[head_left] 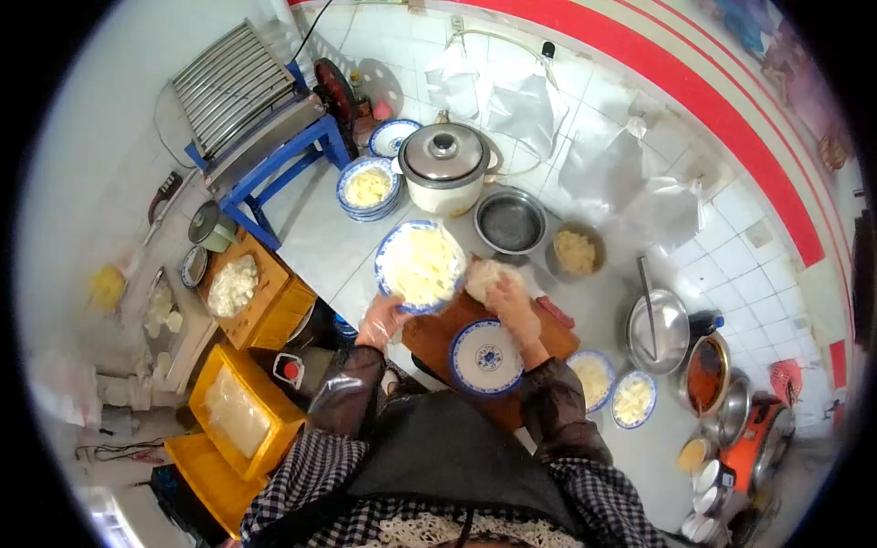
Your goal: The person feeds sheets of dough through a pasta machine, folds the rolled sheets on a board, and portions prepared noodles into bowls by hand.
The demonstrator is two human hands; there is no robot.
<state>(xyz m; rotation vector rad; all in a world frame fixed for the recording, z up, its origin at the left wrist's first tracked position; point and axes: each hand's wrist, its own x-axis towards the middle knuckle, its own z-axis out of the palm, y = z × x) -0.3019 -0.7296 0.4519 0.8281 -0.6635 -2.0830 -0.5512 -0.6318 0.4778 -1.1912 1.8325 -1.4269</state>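
My left hand (384,320), in a clear plastic glove, grips the near-left rim of a blue-rimmed plate (382,260) heaped with pale, flat pieces of food (422,267). To its right, my right hand (514,306) has its fingers closed into a pale, soft clump of food (489,279) at the far side of a brown cutting board (429,345). What the clump is made of is too blurred to tell. Beneath my right wrist lies a bare plate (487,358) with a blue pattern at its centre.
A lidded rice cooker (445,155), a stack of plates (365,208) and a metal basin (510,221) stand behind. Two filled plates (634,399) sit right of the board, near a steel bowl (658,333) and a pot of red sauce (705,374). Yellow crates (288,416) are at left.
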